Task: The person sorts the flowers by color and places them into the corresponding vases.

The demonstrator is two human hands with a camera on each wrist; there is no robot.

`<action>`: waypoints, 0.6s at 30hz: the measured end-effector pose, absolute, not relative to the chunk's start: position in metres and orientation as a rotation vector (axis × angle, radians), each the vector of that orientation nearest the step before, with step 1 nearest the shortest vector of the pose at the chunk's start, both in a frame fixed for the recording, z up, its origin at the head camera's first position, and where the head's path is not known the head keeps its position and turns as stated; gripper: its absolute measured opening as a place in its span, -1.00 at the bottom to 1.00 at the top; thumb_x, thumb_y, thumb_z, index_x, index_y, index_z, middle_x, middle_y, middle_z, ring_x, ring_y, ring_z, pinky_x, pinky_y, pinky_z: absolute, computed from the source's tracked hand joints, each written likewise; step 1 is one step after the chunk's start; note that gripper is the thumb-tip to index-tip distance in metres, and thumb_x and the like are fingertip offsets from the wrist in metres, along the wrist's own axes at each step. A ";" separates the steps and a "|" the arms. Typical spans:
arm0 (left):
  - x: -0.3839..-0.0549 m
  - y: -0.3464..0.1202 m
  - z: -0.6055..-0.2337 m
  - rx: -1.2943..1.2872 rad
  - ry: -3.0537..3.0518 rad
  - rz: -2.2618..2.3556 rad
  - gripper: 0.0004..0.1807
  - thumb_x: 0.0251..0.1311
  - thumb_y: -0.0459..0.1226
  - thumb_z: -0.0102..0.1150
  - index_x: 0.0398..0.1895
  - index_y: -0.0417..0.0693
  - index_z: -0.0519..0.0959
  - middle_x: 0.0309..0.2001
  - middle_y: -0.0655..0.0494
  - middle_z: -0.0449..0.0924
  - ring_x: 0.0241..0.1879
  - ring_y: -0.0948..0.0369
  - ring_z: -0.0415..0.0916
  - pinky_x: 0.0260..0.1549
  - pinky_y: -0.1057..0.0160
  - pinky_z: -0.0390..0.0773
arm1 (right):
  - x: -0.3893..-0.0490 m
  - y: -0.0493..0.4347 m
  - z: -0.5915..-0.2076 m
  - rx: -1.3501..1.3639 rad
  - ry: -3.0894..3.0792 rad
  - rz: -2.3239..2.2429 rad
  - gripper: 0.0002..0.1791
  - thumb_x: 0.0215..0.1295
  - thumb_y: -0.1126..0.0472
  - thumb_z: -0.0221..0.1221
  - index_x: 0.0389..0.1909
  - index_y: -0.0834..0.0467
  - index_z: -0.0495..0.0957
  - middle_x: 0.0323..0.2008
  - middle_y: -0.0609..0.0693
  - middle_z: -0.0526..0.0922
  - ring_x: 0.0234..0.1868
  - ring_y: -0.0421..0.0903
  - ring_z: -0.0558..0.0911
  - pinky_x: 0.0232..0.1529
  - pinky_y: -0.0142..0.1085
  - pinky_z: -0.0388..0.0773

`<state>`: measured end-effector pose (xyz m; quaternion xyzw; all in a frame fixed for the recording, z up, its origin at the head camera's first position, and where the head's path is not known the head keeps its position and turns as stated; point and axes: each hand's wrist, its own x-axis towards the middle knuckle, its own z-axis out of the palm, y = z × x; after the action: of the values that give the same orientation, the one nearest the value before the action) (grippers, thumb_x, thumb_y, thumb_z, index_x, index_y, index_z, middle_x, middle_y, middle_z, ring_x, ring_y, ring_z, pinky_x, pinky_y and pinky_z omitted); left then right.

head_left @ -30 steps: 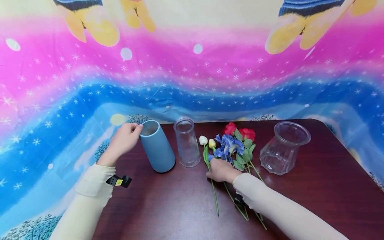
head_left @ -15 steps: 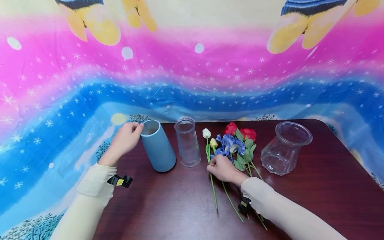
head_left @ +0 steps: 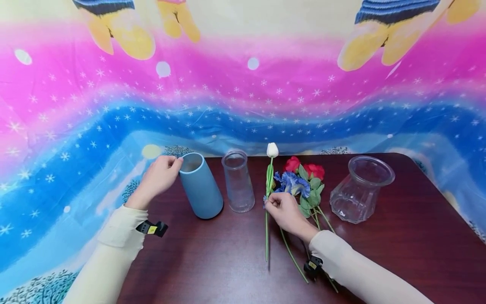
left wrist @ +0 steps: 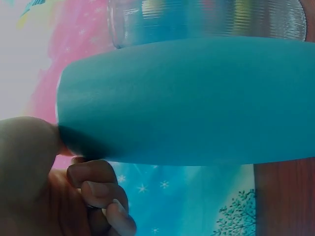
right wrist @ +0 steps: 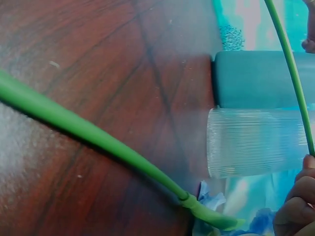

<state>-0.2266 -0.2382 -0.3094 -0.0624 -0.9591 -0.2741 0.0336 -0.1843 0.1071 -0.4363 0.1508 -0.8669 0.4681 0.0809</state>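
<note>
My left hand (head_left: 161, 177) pinches the rim of a blue-grey tapered vase (head_left: 201, 190), which stands upright at the left. In the left wrist view the other fingers (left wrist: 98, 189) are curled beside the vase wall. With thumb and fingertips my right hand (head_left: 286, 213) holds the stem of a white tulip (head_left: 272, 150), bloom up and stem end pointing toward me. Behind that hand lie blue flowers (head_left: 291, 183) and red roses (head_left: 314, 170), partly hidden by it. A green stem (right wrist: 98, 132) crosses close to the right wrist camera, lying along the table.
A ribbed clear glass vase (head_left: 238, 185) stands just right of the blue-grey one. Farther right is a wide-mouthed clear glass vase (head_left: 357, 194). All rest on a dark red-brown table (head_left: 190, 261), with a printed cloth backdrop (head_left: 243, 101) behind its far edge.
My right hand has picked out the white tulip and raised it, bloom moving up and right into a more upright line. The left hand stays on the blue-grey vase's rim.
</note>
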 end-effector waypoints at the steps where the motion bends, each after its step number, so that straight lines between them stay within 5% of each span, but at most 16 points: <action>1: -0.227 -0.239 -0.308 -0.203 -2.960 -0.841 -0.47 0.55 0.02 -0.22 -0.63 -0.01 0.24 -0.67 0.16 0.18 -0.65 0.15 0.17 -0.59 0.23 0.24 | -0.184 0.107 -0.435 0.438 -2.582 1.408 -0.66 0.20 0.30 0.19 -0.73 0.04 0.39 -0.73 -0.22 0.24 -0.68 -0.33 0.22 -0.55 -0.44 0.18; 18: -0.231 -0.242 -0.301 -0.309 -3.024 -0.826 -0.50 0.56 -0.06 -0.20 -0.64 0.00 0.21 -0.69 0.18 0.15 -0.68 0.19 0.12 -0.57 0.22 0.25 | -0.176 0.103 -0.388 0.479 -2.234 1.565 -0.66 0.39 0.31 0.19 -0.63 0.08 0.47 -0.71 -0.12 0.32 -0.67 -0.28 0.26 -0.56 -0.43 0.20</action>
<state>-0.2307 -0.2425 -0.3011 -0.0980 -0.9600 -0.2622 -0.0044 -0.1758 0.1027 -0.3877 0.1700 -0.7929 0.5552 0.1850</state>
